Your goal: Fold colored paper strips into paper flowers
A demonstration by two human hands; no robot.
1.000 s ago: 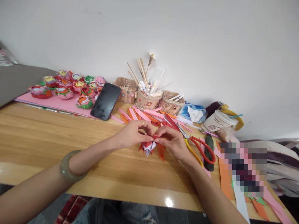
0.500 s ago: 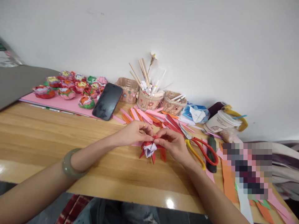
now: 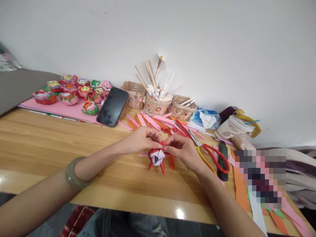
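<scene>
A small folded paper flower (image 3: 157, 157), white-lilac in the middle with red petals around it, is held above the wooden table (image 3: 103, 177). My left hand (image 3: 145, 140) pinches its upper edge from the left, thumb and fingers together. From the right, my right hand (image 3: 181, 148) grips a red petal at the same edge, its fingertips nearly touching the left ones. Orange-red paper (image 3: 171, 162) shows under my right hand. Just behind both hands lies a pile of folded pink, orange and red paper strips (image 3: 154, 122).
Scissors (image 3: 214, 158) with red and yellow handles lie right of my hands, beside a dark green tool (image 3: 223, 161). Farther back stand decorated baskets (image 3: 158, 106), a paper cup (image 3: 233, 127) and a phone (image 3: 112, 107). Finished paper flowers (image 3: 69, 98) sit at left.
The flower has turned slightly, and its lower red petals point differently. Both hands keep their pinch in nearly the same place. The whole view has shifted a little.
</scene>
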